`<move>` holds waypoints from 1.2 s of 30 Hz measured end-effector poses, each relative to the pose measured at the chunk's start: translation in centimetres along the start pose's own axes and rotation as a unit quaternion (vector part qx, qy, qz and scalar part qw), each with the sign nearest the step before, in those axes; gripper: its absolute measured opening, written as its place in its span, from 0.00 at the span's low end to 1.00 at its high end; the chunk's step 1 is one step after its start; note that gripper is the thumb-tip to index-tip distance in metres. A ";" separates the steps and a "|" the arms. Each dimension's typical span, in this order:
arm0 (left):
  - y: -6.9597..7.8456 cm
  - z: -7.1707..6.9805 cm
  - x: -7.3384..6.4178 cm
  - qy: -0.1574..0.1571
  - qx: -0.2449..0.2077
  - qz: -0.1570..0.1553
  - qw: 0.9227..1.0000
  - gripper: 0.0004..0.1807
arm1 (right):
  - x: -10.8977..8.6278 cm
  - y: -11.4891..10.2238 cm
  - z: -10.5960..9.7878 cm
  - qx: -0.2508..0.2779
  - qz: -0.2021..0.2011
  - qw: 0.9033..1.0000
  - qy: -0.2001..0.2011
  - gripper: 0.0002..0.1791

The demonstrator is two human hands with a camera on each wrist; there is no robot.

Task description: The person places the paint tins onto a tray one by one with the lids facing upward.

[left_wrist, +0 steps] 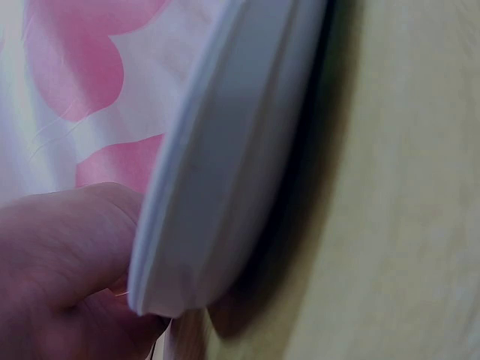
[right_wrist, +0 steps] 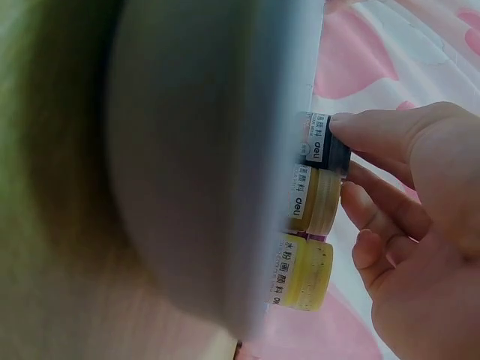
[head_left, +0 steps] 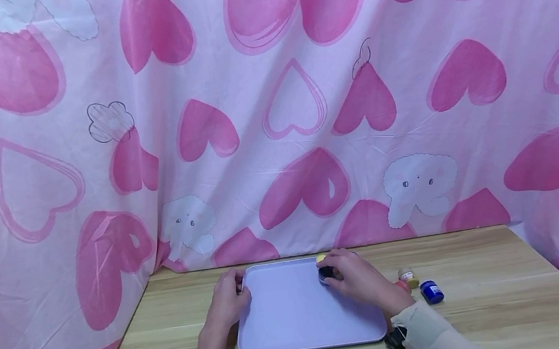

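A shallow lilac tray [head_left: 300, 320] lies on the table, and its pale outer wall [left_wrist: 217, 150] fills much of the left wrist view. My left hand [head_left: 230, 300] grips the tray's left edge near the far corner, thumb over the rim. At the far right of the tray, my right hand [head_left: 356, 278] pinches a black-lidded paint jar [right_wrist: 328, 142] between thumb and fingers. Beside that jar stand an ochre paint jar [right_wrist: 316, 201] and a yellow paint jar [right_wrist: 307, 274]. The tray's rim hides the jars' lower parts in the right wrist view.
Right of the tray, a blue paint jar [head_left: 432, 292] and an ochre jar [head_left: 409, 278] sit on the wooden table [head_left: 480, 295]. A red jar [head_left: 402, 285] is partly hidden by my right wrist. Behind hangs a pink heart-patterned curtain [head_left: 303, 183].
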State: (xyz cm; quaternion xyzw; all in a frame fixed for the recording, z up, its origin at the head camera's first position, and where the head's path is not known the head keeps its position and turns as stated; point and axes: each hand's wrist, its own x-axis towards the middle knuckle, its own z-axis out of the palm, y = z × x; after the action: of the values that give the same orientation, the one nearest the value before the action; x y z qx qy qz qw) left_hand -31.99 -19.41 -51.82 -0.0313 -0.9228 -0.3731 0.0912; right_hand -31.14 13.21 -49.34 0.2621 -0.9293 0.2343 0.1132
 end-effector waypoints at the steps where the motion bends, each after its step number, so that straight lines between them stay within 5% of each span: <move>1: 0.0 0.0 0.0 0.000 0.000 0.001 1.000 0.18 | 0.0 0.0 0.0 0.002 0.003 1.000 -0.001 0.18; 16: 0.0 -0.2 0.0 -0.005 0.002 0.003 1.000 0.19 | -0.3 0.3 0.0 -0.001 0.000 1.000 0.022 0.14; 36: -0.2 0.0 0.1 -0.016 0.001 -0.016 1.000 0.19 | -2.3 1.3 -2.9 0.032 0.075 0.997 0.008 0.17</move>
State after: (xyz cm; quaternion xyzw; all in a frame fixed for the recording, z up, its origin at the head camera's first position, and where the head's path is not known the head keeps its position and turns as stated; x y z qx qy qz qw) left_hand -32.09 -19.55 -51.88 -0.0227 -0.9251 -0.3725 0.0706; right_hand -29.70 16.59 -48.12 0.1934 -0.9374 0.2740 0.0938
